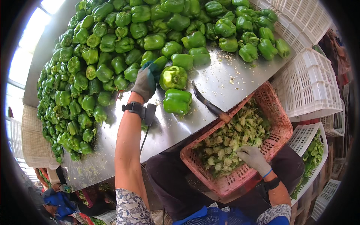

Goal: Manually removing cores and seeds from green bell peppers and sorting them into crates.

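My left hand (147, 78), in a grey and teal work glove, reaches onto the metal table at the edge of a large heap of green bell peppers (118, 45). Its fingers are at a green pepper (161, 62); whether they grip it is unclear. Close by on the right lie a light green pepper (173, 78) and a darker one (177, 101). A curved knife (206, 101) rests with its handle over the table's edge. My right hand (253, 159), in a pale glove, is over a pink plastic crate (213, 185) of pepper cores (227, 140), fingers curled, nothing visible in them.
The metal table (174, 129) carries scattered seeds. White plastic crates (309, 81) stand to the right, and another white crate (323, 152) holds green vegetables (310, 160). The pink crate sits at my lap. At the lower left is another person (59, 201) in blue.
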### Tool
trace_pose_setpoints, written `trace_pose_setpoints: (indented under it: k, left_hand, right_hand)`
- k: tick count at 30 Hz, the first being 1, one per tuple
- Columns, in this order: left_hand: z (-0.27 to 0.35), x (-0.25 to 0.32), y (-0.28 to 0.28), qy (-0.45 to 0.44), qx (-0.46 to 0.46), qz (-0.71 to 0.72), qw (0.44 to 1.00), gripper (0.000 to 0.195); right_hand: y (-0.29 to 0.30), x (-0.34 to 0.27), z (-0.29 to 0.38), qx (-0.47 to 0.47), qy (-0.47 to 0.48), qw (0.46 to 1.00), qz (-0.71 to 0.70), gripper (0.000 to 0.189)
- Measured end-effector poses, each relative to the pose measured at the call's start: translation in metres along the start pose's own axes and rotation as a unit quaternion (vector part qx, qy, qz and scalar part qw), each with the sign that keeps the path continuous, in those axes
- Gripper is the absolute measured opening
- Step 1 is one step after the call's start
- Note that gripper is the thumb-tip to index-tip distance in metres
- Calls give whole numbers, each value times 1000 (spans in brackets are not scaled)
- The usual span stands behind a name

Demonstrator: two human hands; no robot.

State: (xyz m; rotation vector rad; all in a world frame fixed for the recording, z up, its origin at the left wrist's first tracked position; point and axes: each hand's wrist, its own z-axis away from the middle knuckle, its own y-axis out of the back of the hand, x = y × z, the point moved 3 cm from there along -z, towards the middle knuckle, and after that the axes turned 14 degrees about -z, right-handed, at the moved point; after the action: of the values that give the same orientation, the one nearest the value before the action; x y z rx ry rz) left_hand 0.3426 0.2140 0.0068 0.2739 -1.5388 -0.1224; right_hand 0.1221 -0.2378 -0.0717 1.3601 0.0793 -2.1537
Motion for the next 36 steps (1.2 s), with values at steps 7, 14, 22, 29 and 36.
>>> trace_pose_setpoints:
  k: [7,14,22,29,36]
  left_hand:
    - [51,47,17,26,-6,242,970,19]
    - [190,116,-92,-205,-94,-99,969,32]
    - [310,88,-201,-92,-218,192,953,64]
    - [333,53,-232,138,-209,461,851,58]
    - [330,12,-237,211,-229,586,748,41]
  right_hand:
    - [1,30,-3,27,-44,981,-188,32]
    - [-7,-59,32,44,-3,864,-501,43]
    - [-40,-81,68,79,180,883,-427,44]
    - [-59,-65,83,66,255,899,-349,39]
    - [-65,-63,79,252,137,954,89,54]
